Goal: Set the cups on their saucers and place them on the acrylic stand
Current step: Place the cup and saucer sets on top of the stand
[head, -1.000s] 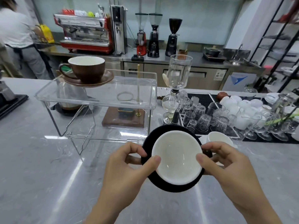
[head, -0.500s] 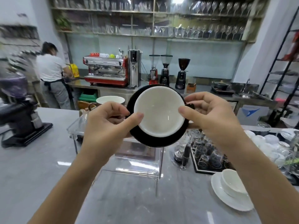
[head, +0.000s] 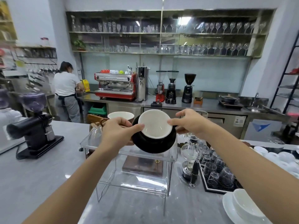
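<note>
A cup with a white inside (head: 154, 122) sits on a black saucer (head: 153, 143), held just above the right part of the clear acrylic stand (head: 173, 157). My left hand (head: 119, 130) grips the saucer's left edge, thumb against the cup rim. My right hand (head: 189, 122) pinches the saucer's right side by the cup. Behind my left hand, a brown cup (head: 120, 115) stands on the stand's left part; its saucer is hidden. On the counter at the lower right, a white cup (head: 246, 204) rests on a white saucer (head: 229, 209).
A glass siphon brewer (head: 189, 152) and a black tray of upturned glasses (head: 215, 173) stand right of the stand. A black grinder (head: 37, 126) sits at the left. Several white cups (head: 281, 157) crowd the far right. A person works at the back counter.
Both hands have carried the cup and black saucer up from the counter and forward, to just over the stand's top. The camera has tilted upward.
</note>
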A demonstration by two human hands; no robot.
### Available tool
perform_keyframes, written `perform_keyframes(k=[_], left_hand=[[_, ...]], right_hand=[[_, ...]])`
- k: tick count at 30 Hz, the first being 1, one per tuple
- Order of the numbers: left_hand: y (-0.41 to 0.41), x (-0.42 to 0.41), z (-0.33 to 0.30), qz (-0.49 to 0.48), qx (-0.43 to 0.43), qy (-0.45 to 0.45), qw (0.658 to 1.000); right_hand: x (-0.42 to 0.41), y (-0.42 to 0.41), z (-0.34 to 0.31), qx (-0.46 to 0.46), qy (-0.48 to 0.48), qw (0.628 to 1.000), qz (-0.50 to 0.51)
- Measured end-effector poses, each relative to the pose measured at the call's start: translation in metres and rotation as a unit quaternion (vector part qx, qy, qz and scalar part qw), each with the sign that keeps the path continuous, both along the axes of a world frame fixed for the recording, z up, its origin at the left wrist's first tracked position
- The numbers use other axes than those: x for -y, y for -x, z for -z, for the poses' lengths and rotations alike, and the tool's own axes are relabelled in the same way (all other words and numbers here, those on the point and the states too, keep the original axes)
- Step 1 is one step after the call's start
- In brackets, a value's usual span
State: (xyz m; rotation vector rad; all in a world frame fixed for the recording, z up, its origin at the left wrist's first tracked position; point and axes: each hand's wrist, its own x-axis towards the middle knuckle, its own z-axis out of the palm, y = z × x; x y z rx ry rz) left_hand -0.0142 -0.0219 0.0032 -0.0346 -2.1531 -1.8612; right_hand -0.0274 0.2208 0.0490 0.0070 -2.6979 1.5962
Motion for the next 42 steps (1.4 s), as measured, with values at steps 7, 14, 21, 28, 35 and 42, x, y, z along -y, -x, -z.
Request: perform_keyframes(k=[7, 14, 21, 28, 35, 42], left_hand=[[0.01, -0.004, 0.002, 0.0, 0.032, 0.019, 0.999], [0.019, -0.003, 0.005, 0.0, 0.064, 0.044, 0.997], [0.023, -0.002, 0.005, 0.014, 0.083, 0.083, 0.993], [0.023, -0.001, 0.007, 0.016, 0.094, 0.117, 0.989], [0.018, -0.004, 0.005, -0.015, 0.065, 0.169, 0.983], [0.014, -0.007, 0.003, -0.097, -0.022, 0.269, 0.958]], right_hand=[[-0.002, 0.022, 0.0, 0.033, -0.013, 0.999, 0.011], [-0.001, 0.038, 0.006, 0.048, -0.092, 0.994, 0.015], [0.002, 0.04, -0.002, 0.069, -0.211, 0.975, -0.022], [0.004, 0.043, 0.003, 0.066, -0.243, 0.968, -0.019], [0.005, 0.04, 0.009, 0.058, -0.224, 0.973, 0.003], [0.006, 0.033, 0.012, 0.021, -0.167, 0.986, 0.013]])
